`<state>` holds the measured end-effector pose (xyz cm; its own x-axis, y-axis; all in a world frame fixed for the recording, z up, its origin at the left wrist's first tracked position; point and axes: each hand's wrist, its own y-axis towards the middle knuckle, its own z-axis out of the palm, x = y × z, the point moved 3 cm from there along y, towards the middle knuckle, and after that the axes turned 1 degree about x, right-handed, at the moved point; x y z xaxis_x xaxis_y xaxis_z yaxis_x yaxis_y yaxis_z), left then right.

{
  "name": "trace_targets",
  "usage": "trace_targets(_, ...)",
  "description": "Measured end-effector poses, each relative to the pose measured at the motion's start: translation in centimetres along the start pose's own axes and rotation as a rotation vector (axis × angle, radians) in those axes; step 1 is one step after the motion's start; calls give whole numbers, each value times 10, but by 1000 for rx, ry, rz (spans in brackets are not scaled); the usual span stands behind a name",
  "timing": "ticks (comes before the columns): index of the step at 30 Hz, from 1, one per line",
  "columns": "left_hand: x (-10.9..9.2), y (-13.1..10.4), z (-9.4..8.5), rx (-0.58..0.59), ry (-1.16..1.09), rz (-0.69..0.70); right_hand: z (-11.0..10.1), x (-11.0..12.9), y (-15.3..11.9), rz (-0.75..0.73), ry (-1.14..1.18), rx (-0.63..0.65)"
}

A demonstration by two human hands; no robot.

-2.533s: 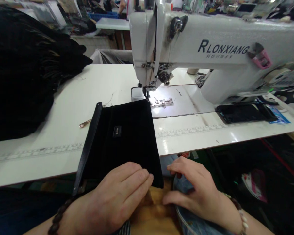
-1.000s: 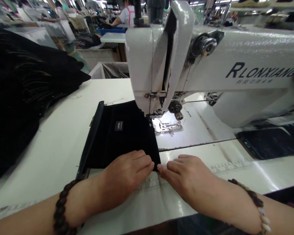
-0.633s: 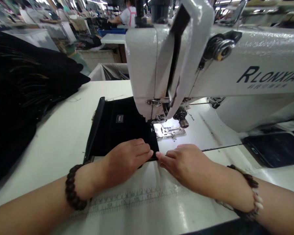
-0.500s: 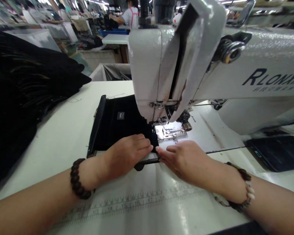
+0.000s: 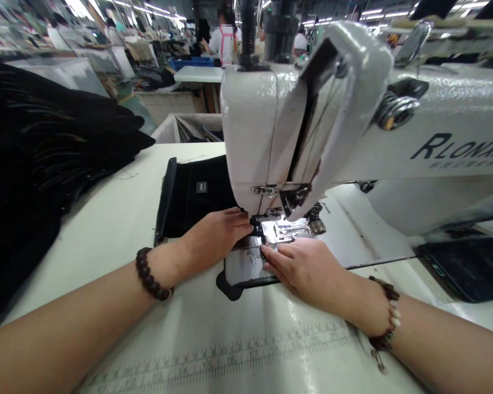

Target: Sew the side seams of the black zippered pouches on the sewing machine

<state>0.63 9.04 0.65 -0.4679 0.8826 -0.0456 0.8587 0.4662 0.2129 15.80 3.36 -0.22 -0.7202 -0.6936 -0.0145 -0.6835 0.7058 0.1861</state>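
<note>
A black fabric piece (image 5: pixel 189 197) with a small grey label (image 5: pixel 201 187) lies on the white table, its right edge under the head of the sewing machine (image 5: pixel 267 126). My left hand (image 5: pixel 213 238) rests on the fabric's near right corner, fingers pressed together at the edge beside the presser foot. My right hand (image 5: pixel 308 271) is just in front of the lit metal needle plate (image 5: pixel 283 230), thumb and fingers together over the grey metal plate (image 5: pixel 250 265). Whether anything is between its fingertips is hidden.
A large pile of black pieces (image 5: pixel 57 142) covers the left side. A dark phone-like device (image 5: pixel 470 268) lies at the right. Ruler markings (image 5: pixel 230 358) run along the near table. Behind the machine are a pale bin (image 5: pixel 168 128) and a person (image 5: pixel 225 41).
The black fabric has moved away from me along the needle, uncovering the grey plate. My left hand has moved forward with it. The camera view has shifted slightly.
</note>
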Motion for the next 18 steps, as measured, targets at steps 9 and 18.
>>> trace_targets(9,4,0,0,10,20,-14,-2,0,1,12,3,9)
trace_targets(18,18,1,-5,20,34,-54,-1,-1,0,12,11,8)
